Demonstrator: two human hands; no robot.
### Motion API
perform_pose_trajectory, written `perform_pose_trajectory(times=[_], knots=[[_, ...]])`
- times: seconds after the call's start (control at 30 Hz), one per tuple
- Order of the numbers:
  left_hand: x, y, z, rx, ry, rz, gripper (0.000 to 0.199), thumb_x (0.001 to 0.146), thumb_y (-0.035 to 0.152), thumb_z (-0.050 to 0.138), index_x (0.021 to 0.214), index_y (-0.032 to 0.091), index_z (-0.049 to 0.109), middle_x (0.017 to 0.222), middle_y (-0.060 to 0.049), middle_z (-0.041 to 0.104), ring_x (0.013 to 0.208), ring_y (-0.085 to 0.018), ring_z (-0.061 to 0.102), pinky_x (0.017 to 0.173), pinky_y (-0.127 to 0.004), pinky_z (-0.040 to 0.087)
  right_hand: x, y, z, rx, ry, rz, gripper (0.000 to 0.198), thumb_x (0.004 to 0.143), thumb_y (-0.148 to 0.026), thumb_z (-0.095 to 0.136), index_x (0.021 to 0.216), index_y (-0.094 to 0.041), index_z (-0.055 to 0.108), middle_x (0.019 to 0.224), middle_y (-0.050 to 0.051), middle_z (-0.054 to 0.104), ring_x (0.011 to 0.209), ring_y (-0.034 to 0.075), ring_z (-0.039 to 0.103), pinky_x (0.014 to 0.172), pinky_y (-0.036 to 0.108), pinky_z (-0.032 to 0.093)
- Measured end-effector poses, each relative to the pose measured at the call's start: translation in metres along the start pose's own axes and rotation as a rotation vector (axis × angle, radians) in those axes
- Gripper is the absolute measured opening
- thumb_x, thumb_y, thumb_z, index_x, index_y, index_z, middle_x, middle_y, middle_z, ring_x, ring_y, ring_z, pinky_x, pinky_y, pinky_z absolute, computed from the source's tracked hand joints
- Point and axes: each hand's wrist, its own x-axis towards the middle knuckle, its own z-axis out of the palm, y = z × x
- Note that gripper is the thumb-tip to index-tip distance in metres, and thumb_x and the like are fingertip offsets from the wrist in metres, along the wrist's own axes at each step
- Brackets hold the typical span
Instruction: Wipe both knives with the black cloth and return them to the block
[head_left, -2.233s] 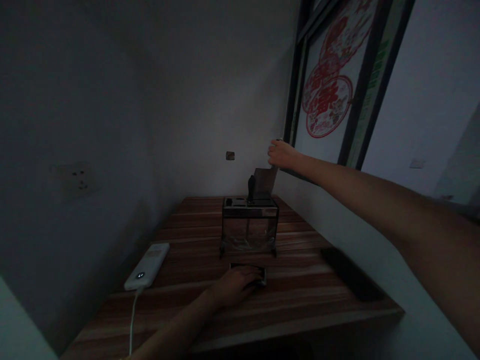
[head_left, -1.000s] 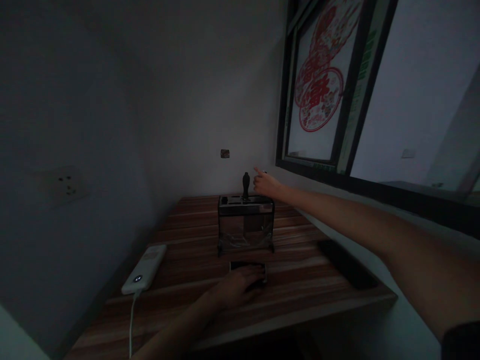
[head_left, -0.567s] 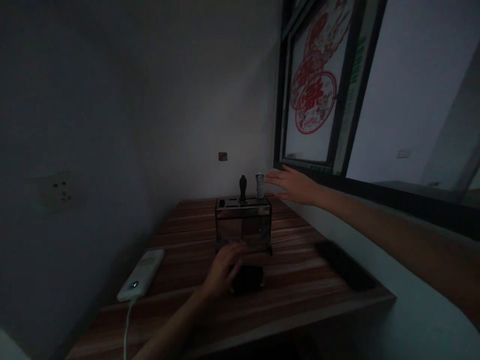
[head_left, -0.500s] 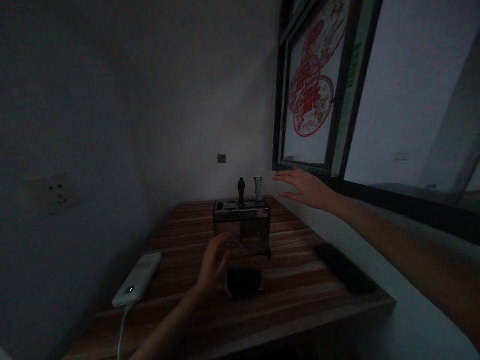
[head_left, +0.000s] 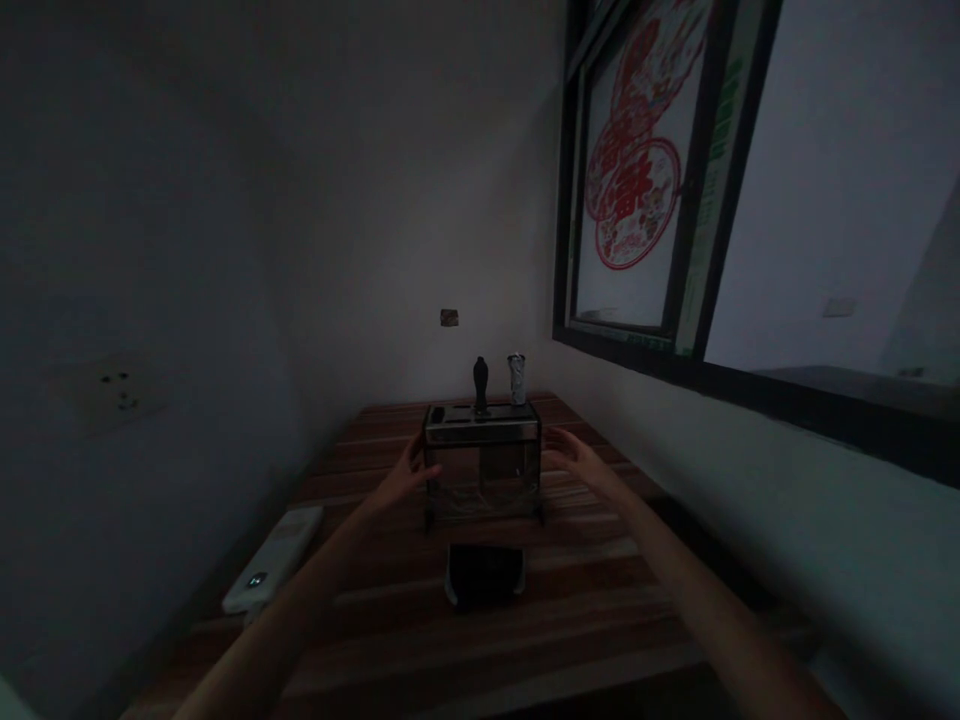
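Note:
A see-through box with a slotted metal top point(head_left: 480, 430), like a knife block, stands on the wooden table. A black handle point(head_left: 481, 384) and a silver, wrinkled-looking handle point(head_left: 517, 380) rise from its top. My left hand point(head_left: 405, 473) is at the box's left side, its thumb in front of the clear face and its fingers apart. On the right side, my right hand point(head_left: 571, 457) has its fingers spread towards the edge. Whether either hand presses on the box is hard to tell in the dim light.
A small dark object with pale ends point(head_left: 486, 574) lies in front of the box. A white power bank-like device point(head_left: 276, 558) with a cable sits at left. A dark flat object point(head_left: 697, 545) is partly behind my right forearm. Walls and a window frame point(head_left: 825, 418) bound the table point(head_left: 585, 620).
My right hand has come down from beside the window to the box's right side. My left hand has moved forward and left to its left side. The view has shifted slightly.

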Motion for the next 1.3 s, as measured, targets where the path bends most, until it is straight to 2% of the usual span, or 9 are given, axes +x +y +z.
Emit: perform_pose_trajectory(times=[0.17,0.33,0.53,0.77,1.0,1.3], knots=[[0.010,0.017,-0.012,0.013,-0.135,-0.011,0.081,0.063,0.040,0.070,0.132,0.022,0.032,0.138,-0.009,0.036,0.128,-0.026,0.031,0.106,-0.039,0.026,0.022,-0.008,0.012,0.128,-0.157,-0.071,0.072,0.061,-0.032,0.073,0.125,-0.025,0.041,0.134,0.007,0.041,0.122,0.020,0.039,0.104,0.040,0.029],[0.017,0.023,-0.014,-0.035,-0.211,-0.073,0.073,0.064,0.034,0.070,0.129,0.019,0.038,0.134,-0.011,0.042,0.124,-0.026,0.037,0.105,-0.041,0.027,0.037,-0.020,0.011,0.147,-0.276,-0.014,0.065,0.062,-0.028,0.072,0.121,-0.024,0.045,0.124,0.006,0.052,0.114,0.020,0.047,0.103,0.040,0.031],[0.018,0.030,-0.013,-0.045,-0.187,-0.058,0.073,0.060,0.030,0.073,0.124,0.017,0.042,0.133,-0.011,0.044,0.123,-0.026,0.038,0.105,-0.041,0.026,0.045,-0.016,0.008,0.146,-0.280,0.013,0.066,0.057,-0.024,0.074,0.117,-0.020,0.048,0.117,0.007,0.056,0.103,0.019,0.054,0.096,0.039,0.038],[0.025,0.029,-0.009,-0.006,-0.206,-0.057,0.075,0.059,0.030,0.074,0.126,0.019,0.042,0.131,-0.010,0.046,0.120,-0.025,0.041,0.103,-0.040,0.030,0.050,-0.029,-0.004,0.049,-0.272,0.006,0.067,0.055,-0.023,0.075,0.117,-0.018,0.050,0.118,0.007,0.057,0.105,0.020,0.054,0.095,0.038,0.039],[0.053,0.032,0.029,-0.028,-0.140,-0.008,0.076,0.056,0.033,0.075,0.124,0.018,0.044,0.130,-0.011,0.047,0.118,-0.027,0.044,0.102,-0.043,0.031,0.058,-0.032,-0.047,0.062,-0.212,-0.008,0.061,0.058,-0.027,0.073,0.116,-0.022,0.054,0.115,0.003,0.060,0.106,0.020,0.054,0.098,0.039,0.036],[0.086,0.028,0.097,-0.135,-0.162,-0.009,0.081,0.055,0.027,0.076,0.125,0.013,0.040,0.130,-0.016,0.044,0.117,-0.026,0.044,0.101,-0.043,0.032,0.038,-0.009,-0.100,0.186,-0.010,0.077,0.047,0.060,-0.028,0.071,0.105,-0.023,0.059,0.105,0.002,0.065,0.094,0.019,0.060,0.084,0.033,0.046]])
